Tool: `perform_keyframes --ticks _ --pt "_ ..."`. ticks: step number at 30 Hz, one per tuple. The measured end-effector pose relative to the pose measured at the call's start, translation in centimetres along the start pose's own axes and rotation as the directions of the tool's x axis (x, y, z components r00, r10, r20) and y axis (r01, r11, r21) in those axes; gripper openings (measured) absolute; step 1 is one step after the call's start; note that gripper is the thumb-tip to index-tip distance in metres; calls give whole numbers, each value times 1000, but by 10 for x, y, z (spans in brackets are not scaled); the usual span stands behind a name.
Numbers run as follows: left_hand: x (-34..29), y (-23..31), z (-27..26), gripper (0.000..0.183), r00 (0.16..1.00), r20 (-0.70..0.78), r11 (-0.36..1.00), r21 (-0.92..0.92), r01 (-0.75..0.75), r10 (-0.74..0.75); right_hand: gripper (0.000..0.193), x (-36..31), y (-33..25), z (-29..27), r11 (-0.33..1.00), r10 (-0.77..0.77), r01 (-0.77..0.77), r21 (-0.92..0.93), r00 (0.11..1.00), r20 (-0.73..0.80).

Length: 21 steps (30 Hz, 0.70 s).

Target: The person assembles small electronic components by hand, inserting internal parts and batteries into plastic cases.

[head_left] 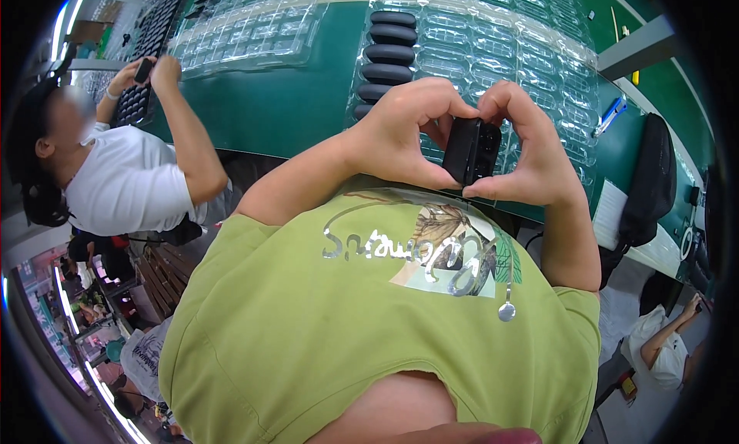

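At far L of frame, a small dark item point(144, 70) is held up in the hands of a co-worker point(131, 182) in a white top. At upper ctr, a column of black rounded pieces point(390, 55) is seated in a clear plastic tray point(454, 67), up & L of the grip, each piece laid w/ its long side across the frame. Next, below these, the L hand point(396, 132) is seen arched round, fingertips brought to the upper end of a black case point(472, 151), thumb set near its lower end. The case itself is held just R of frame ctr, near the table edge, directly R of the L palm & directly L of the R palm; since it's touched by both hands, neither can be called nearer. Its long axis is set approx. up-down in frame, upper end tipped slightly R, i.e. crosswise to the pieces. A smooth panel is shown on its L side, a recessed face on its R; whether that's lid & base can't be told for sure. By the R hand point(539, 155) the grip is mirrored, fingertips up top, thumb below: the case is pinched end to end btwn both hands' fingers & thumbs. Farther R, a blue-handled tool point(612, 116) & a black bag point(649, 174) are seen.
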<state>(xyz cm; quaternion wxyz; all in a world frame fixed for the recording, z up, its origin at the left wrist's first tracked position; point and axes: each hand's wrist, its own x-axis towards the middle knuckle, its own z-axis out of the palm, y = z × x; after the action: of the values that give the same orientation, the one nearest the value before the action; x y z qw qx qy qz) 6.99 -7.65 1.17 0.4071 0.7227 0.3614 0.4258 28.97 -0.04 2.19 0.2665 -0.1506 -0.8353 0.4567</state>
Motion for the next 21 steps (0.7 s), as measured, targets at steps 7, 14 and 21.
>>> perform_keyframes --ticks 7,14,21 --pt "13 0 5 63 1000 -1 998 -52 27 -27 63 -9 8 -2 996 -20 32 89 992 -125" --pt "26 -10 4 60 994 92 995 -81 65 -57 60 -2 8 -19 998 42 -42 -47 999 14" --pt "28 -24 -9 65 991 57 988 -88 124 -120 51 -2 22 -7 988 41 -6 156 975 -218"
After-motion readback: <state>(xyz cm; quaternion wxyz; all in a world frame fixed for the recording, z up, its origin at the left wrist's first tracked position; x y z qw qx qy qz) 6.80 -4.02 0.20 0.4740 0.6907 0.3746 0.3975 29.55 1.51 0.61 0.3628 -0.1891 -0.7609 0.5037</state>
